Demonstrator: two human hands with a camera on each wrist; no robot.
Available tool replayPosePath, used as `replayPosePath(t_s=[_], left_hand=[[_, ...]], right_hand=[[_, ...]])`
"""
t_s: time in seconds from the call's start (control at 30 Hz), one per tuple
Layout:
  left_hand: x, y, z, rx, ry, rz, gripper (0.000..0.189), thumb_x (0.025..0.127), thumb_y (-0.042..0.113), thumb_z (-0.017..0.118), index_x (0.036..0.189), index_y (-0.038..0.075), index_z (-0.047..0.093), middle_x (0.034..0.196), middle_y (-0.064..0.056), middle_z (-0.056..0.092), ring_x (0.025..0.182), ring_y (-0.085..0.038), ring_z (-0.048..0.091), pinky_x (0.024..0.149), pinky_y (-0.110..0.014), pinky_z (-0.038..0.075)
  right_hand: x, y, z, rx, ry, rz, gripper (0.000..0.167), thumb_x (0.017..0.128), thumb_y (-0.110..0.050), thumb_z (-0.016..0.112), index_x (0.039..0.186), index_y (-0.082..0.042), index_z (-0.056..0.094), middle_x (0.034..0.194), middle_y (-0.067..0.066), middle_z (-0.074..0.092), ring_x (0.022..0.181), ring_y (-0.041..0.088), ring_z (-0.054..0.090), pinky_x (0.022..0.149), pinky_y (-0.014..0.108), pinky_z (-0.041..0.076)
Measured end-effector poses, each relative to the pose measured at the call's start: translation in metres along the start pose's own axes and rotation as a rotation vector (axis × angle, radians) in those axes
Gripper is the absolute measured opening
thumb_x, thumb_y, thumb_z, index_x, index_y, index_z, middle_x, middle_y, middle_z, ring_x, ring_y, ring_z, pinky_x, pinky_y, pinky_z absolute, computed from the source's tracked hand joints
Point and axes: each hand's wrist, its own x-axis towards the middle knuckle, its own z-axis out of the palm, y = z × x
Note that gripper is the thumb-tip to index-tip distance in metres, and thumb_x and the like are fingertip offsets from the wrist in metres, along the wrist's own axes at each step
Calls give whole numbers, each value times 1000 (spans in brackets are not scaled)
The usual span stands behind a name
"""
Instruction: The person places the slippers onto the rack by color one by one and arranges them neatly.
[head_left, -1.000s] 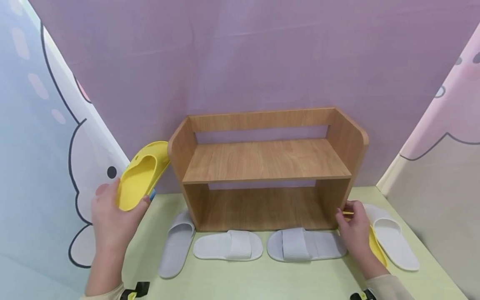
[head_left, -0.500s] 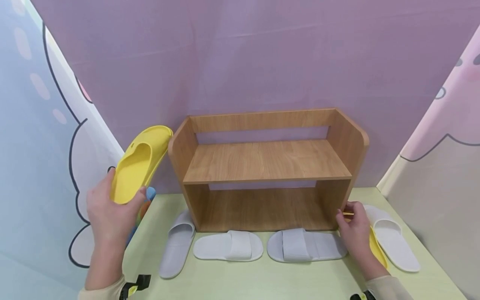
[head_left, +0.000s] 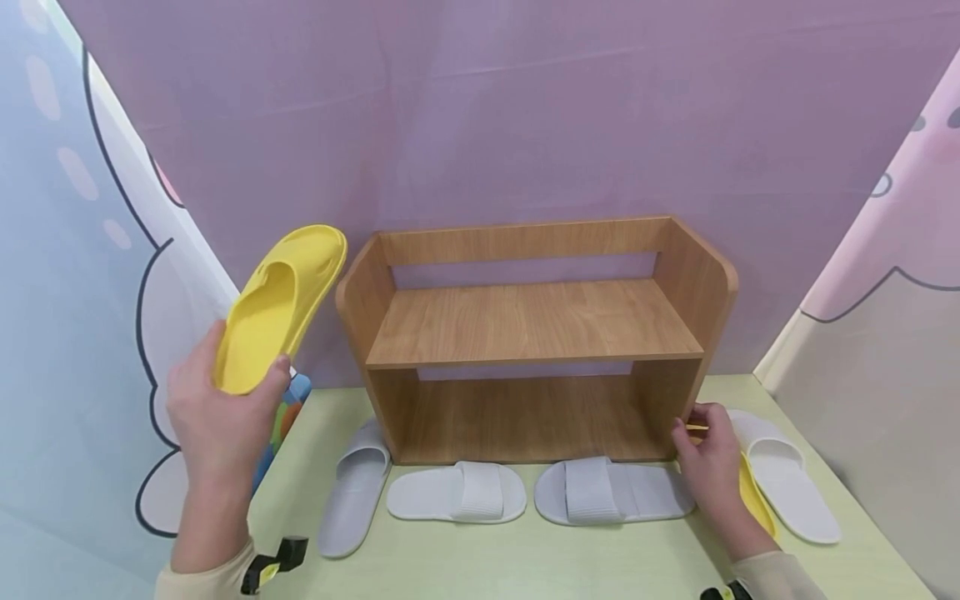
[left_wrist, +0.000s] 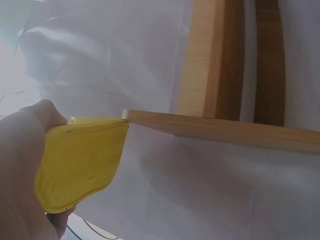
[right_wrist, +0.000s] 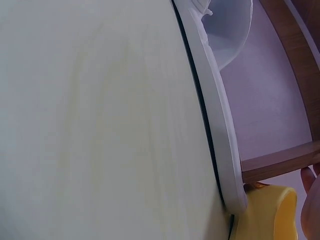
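My left hand [head_left: 225, 417] holds a yellow slipper [head_left: 281, 304] by its heel end, toe pointing up beside the shelf's left side panel. In the left wrist view its ridged sole [left_wrist: 82, 165] shows, with the toe overlapping the panel edge [left_wrist: 210, 125]. My right hand [head_left: 708, 458] is low at the right, by the front edge of the wooden shelf [head_left: 525, 321]. Its thumb and fingers curl at another yellow slipper [head_left: 756, 498], a strip showing between them; the hand hides much of it. In the right wrist view, that slipper [right_wrist: 265, 215] is next to the fingers.
On the pale green table [head_left: 525, 567] lie a grey slipper [head_left: 354, 492] at left, a white one [head_left: 431, 493] and a grey one [head_left: 645, 490] before the shelf, and a white one [head_left: 802, 492] at right. A colourful object [head_left: 288, 417] shows past the left edge.
My left hand has raised the yellow slipper and shifted slightly left, with more of its toe now in view. My right hand has stayed in place.
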Motion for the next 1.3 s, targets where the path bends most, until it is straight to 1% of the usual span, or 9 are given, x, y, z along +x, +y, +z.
replayPosePath(t_s=[0.17, 0.23, 0.37, 0.47, 0.6, 0.77, 0.87, 1.07, 1.3], left_hand=[[-1, 10, 3, -55, 1, 39, 78, 88, 30, 87, 161, 21, 60, 149, -10, 64, 123, -20, 47, 84, -22, 38], [-2, 13, 6, -75, -8, 65, 79, 87, 28, 88, 161, 20, 60, 149, -11, 64, 123, -21, 48, 86, -25, 38], [-5, 20, 12, -91, -28, 123, 80, 85, 26, 89, 160, 18, 61, 146, -14, 67, 121, -26, 49, 94, -40, 34], [-8, 25, 18, -97, -62, 136, 81, 86, 28, 90, 161, 19, 60, 147, -13, 67, 123, -27, 50, 95, -39, 37], [-11, 29, 29, -117, -95, 174, 79, 88, 27, 88, 160, 16, 60, 147, -12, 66, 124, -27, 53, 86, -26, 44], [-13, 34, 41, -132, -110, 232, 76, 88, 27, 87, 158, 13, 61, 146, -13, 68, 122, -30, 55, 86, -38, 48], [-17, 39, 46, -138, -129, 229, 77, 89, 29, 87, 160, 15, 60, 147, -12, 66, 123, -28, 54, 87, -42, 52], [-25, 53, 55, -148, -199, 176, 78, 90, 37, 87, 162, 23, 58, 142, -7, 64, 119, -23, 53, 87, -43, 57], [-29, 58, 71, -126, -244, 148, 81, 90, 42, 87, 163, 23, 56, 143, -6, 62, 121, -23, 52, 89, -44, 59]], right_hand=[[0, -1, 0, 11, 5, -4, 30, 101, 4, 72, 128, 0, 58, 125, 18, 67, 112, 28, 65, 86, 0, 45], [0, -1, 0, 17, 7, -5, 30, 101, 4, 72, 127, 1, 58, 124, 19, 68, 112, 29, 65, 86, 1, 45], [0, -3, -1, 21, -2, 5, 31, 101, 3, 72, 129, 1, 57, 126, 20, 67, 114, 32, 66, 86, 1, 45], [-1, -4, -2, 15, -15, 21, 32, 103, 1, 72, 131, -1, 57, 129, 19, 66, 117, 33, 66, 86, 0, 43], [-1, -5, -2, 10, -17, 26, 32, 103, 0, 72, 131, -1, 57, 131, 19, 66, 119, 35, 66, 87, -1, 42], [-1, -5, -2, 15, -12, 23, 32, 103, 1, 72, 131, -1, 57, 131, 19, 66, 118, 33, 66, 87, 0, 43], [-1, -5, -2, 19, -11, 28, 32, 103, 1, 71, 131, -1, 57, 130, 19, 66, 118, 33, 66, 87, 0, 43], [-1, -6, -3, 7, -21, 40, 32, 104, 0, 71, 132, -2, 56, 131, 19, 66, 119, 34, 65, 87, 1, 44], [-1, -6, -2, -4, -29, 43, 33, 104, -2, 71, 133, -3, 56, 132, 18, 65, 120, 33, 65, 89, 0, 43]])
